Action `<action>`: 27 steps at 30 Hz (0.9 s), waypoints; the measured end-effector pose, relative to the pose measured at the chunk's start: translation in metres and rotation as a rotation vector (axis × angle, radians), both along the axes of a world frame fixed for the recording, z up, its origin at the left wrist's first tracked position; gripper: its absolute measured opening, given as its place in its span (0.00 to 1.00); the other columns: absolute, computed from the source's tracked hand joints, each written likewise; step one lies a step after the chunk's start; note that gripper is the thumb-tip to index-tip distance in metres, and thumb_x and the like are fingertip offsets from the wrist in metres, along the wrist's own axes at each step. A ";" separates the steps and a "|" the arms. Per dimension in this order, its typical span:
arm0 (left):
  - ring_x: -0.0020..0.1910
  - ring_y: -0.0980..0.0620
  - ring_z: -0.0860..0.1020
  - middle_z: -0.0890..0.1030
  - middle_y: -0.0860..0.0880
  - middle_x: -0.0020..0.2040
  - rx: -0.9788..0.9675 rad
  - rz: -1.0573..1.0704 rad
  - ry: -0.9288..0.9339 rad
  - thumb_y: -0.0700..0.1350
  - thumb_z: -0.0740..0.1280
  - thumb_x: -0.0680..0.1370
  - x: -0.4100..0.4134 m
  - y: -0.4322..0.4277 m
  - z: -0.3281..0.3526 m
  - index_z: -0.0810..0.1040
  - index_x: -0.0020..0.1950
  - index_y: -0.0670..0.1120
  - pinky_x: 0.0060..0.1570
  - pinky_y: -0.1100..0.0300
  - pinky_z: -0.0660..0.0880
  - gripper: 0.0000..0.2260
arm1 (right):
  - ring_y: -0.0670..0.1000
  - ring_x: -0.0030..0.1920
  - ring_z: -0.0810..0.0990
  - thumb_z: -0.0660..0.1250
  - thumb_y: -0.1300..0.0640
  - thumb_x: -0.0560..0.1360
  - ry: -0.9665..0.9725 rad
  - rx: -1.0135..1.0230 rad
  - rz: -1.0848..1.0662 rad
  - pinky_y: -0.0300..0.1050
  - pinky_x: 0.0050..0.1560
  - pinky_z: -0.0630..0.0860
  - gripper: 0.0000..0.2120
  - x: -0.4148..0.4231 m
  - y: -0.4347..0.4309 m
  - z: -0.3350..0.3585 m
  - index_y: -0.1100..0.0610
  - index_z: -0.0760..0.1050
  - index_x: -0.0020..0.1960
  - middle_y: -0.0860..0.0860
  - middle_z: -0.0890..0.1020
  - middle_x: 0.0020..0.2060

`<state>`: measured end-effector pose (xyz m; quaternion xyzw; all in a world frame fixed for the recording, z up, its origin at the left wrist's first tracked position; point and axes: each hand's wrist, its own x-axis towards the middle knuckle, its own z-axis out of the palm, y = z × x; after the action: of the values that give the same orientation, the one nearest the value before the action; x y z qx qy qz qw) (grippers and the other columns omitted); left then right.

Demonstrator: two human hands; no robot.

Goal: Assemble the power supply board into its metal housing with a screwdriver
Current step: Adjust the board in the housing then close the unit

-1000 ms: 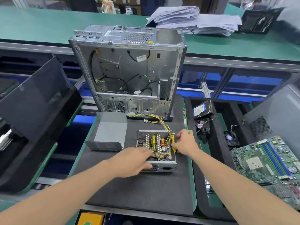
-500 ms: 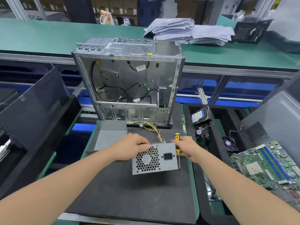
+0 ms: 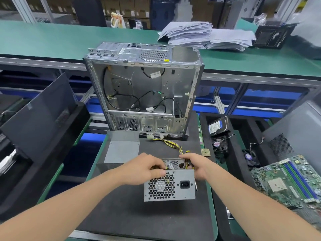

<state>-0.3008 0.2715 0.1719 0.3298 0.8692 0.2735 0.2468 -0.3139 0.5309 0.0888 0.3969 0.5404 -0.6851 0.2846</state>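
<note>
Lower centre of the frame: the power supply box (image 3: 169, 188) stands on the black mat (image 3: 139, 214), fan grille facing us. The left hand (image 3: 145, 168) grips its top left edge, and the right hand (image 3: 197, 166) clutches the screwdriver (image 3: 196, 186) against its right side.

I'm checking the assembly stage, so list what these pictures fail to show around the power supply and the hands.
Head view: housing interior, hidden behind its grille face, the left hand and the right hand.
Head view: screwdriver, handle mostly covered by the right hand.
Head view: hard drive label, print too small to read.
Head view: top right corner, blurred.
</note>
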 end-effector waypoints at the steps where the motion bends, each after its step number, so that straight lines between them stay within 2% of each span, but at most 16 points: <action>1: 0.42 0.57 0.78 0.83 0.57 0.44 0.001 0.003 0.001 0.57 0.65 0.82 0.000 0.000 0.000 0.82 0.55 0.55 0.47 0.56 0.75 0.09 | 0.45 0.19 0.64 0.73 0.57 0.78 0.003 -0.003 -0.036 0.38 0.27 0.66 0.09 0.000 0.003 -0.002 0.57 0.76 0.41 0.54 0.82 0.32; 3: 0.42 0.57 0.78 0.83 0.57 0.44 -0.004 0.005 0.004 0.57 0.64 0.82 0.000 0.001 0.001 0.82 0.54 0.55 0.48 0.54 0.76 0.09 | 0.46 0.23 0.66 0.71 0.57 0.80 0.027 -0.044 -0.079 0.40 0.33 0.65 0.08 0.002 0.008 -0.006 0.58 0.77 0.43 0.55 0.82 0.36; 5: 0.43 0.57 0.78 0.83 0.57 0.45 -0.014 0.012 0.017 0.57 0.64 0.83 0.000 0.001 0.002 0.82 0.55 0.55 0.48 0.53 0.76 0.10 | 0.52 0.35 0.74 0.72 0.56 0.80 0.078 -0.041 -0.061 0.43 0.41 0.70 0.07 0.007 0.012 -0.007 0.59 0.79 0.47 0.55 0.82 0.43; 6: 0.44 0.57 0.79 0.83 0.57 0.46 -0.021 0.013 0.026 0.57 0.64 0.83 0.000 0.001 0.003 0.82 0.55 0.55 0.48 0.54 0.76 0.10 | 0.53 0.41 0.74 0.73 0.55 0.80 0.106 -0.021 -0.049 0.45 0.45 0.71 0.07 0.009 0.014 -0.006 0.59 0.80 0.51 0.56 0.81 0.47; 7: 0.44 0.57 0.79 0.84 0.57 0.47 -0.030 0.012 0.035 0.57 0.64 0.83 0.000 0.001 0.004 0.83 0.56 0.54 0.49 0.55 0.76 0.11 | 0.52 0.41 0.73 0.75 0.55 0.79 0.134 0.006 -0.038 0.43 0.43 0.72 0.09 0.012 0.017 -0.006 0.59 0.80 0.54 0.55 0.79 0.48; 8: 0.46 0.57 0.79 0.84 0.56 0.48 -0.040 0.012 0.042 0.56 0.64 0.83 0.001 0.002 0.005 0.83 0.57 0.54 0.50 0.55 0.76 0.11 | 0.50 0.36 0.71 0.76 0.55 0.78 0.159 0.042 -0.022 0.40 0.36 0.71 0.11 0.014 0.019 -0.006 0.58 0.79 0.57 0.54 0.77 0.47; 9: 0.47 0.57 0.79 0.85 0.56 0.49 -0.048 0.015 0.046 0.56 0.64 0.83 0.001 0.002 0.005 0.83 0.57 0.54 0.51 0.56 0.76 0.11 | 0.48 0.31 0.67 0.77 0.56 0.77 0.185 0.085 0.000 0.39 0.30 0.69 0.13 0.016 0.022 -0.006 0.57 0.79 0.58 0.52 0.76 0.43; 11: 0.48 0.57 0.80 0.85 0.56 0.50 -0.050 0.030 0.037 0.55 0.64 0.83 0.002 0.003 0.006 0.83 0.58 0.54 0.52 0.56 0.76 0.11 | 0.45 0.27 0.64 0.79 0.57 0.75 0.248 0.143 0.050 0.39 0.27 0.66 0.14 0.019 0.027 -0.006 0.55 0.77 0.55 0.48 0.75 0.33; 13: 0.49 0.57 0.80 0.85 0.56 0.51 -0.046 0.044 0.029 0.55 0.64 0.84 0.003 0.003 0.006 0.83 0.59 0.54 0.52 0.57 0.76 0.11 | 0.45 0.27 0.65 0.80 0.57 0.74 0.323 0.164 0.101 0.38 0.27 0.66 0.13 0.022 0.029 -0.004 0.54 0.77 0.51 0.46 0.78 0.32; 16: 0.51 0.54 0.80 0.85 0.54 0.52 -0.048 0.052 0.018 0.54 0.63 0.84 0.005 0.004 0.008 0.83 0.59 0.52 0.56 0.54 0.76 0.12 | 0.44 0.32 0.77 0.79 0.60 0.74 0.476 0.238 0.225 0.39 0.32 0.68 0.11 0.024 0.023 0.002 0.60 0.83 0.54 0.51 0.87 0.44; 18: 0.51 0.51 0.81 0.85 0.52 0.50 -0.068 0.036 0.016 0.54 0.62 0.85 0.006 0.005 0.011 0.83 0.58 0.50 0.56 0.50 0.77 0.13 | 0.48 0.44 0.85 0.80 0.60 0.73 0.578 0.305 0.348 0.46 0.44 0.76 0.10 0.020 0.016 0.009 0.57 0.85 0.54 0.53 0.88 0.49; 20: 0.50 0.48 0.80 0.85 0.50 0.48 -0.090 0.015 0.021 0.54 0.61 0.85 0.005 0.007 0.013 0.82 0.56 0.49 0.55 0.47 0.77 0.13 | 0.49 0.48 0.85 0.80 0.57 0.74 0.633 0.376 0.502 0.46 0.54 0.78 0.08 0.012 0.010 0.017 0.57 0.86 0.52 0.54 0.89 0.49; 22: 0.48 0.46 0.80 0.84 0.47 0.46 -0.087 0.018 0.013 0.53 0.60 0.85 0.002 0.007 0.016 0.82 0.53 0.47 0.54 0.47 0.77 0.14 | 0.48 0.44 0.81 0.78 0.54 0.75 0.635 0.473 0.682 0.45 0.51 0.76 0.10 -0.002 0.006 0.027 0.60 0.85 0.52 0.54 0.88 0.46; 24: 0.43 0.50 0.77 0.81 0.48 0.42 -0.071 0.036 0.012 0.52 0.60 0.86 -0.003 0.009 0.017 0.80 0.49 0.46 0.46 0.52 0.75 0.14 | 0.47 0.40 0.77 0.76 0.54 0.78 0.601 0.549 0.812 0.45 0.46 0.72 0.10 -0.017 0.001 0.036 0.61 0.84 0.53 0.51 0.84 0.40; 25: 0.39 0.52 0.74 0.78 0.47 0.40 -0.062 0.052 0.015 0.51 0.60 0.86 -0.006 0.010 0.018 0.78 0.45 0.46 0.41 0.55 0.71 0.15 | 0.48 0.39 0.75 0.75 0.55 0.79 0.579 0.568 0.840 0.44 0.45 0.71 0.09 -0.023 -0.001 0.040 0.61 0.84 0.52 0.51 0.81 0.38; 27: 0.32 0.53 0.67 0.70 0.47 0.33 -0.052 0.099 0.014 0.50 0.59 0.86 -0.012 0.015 0.020 0.70 0.37 0.46 0.38 0.54 0.64 0.19 | 0.51 0.38 0.71 0.74 0.56 0.79 0.535 0.605 0.864 0.46 0.43 0.67 0.10 -0.033 -0.005 0.044 0.61 0.79 0.42 0.53 0.76 0.35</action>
<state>-0.3132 0.2864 0.1915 0.2817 0.8931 0.2601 0.2352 -0.3474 0.5262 0.1325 0.0178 0.8775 -0.3987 0.2658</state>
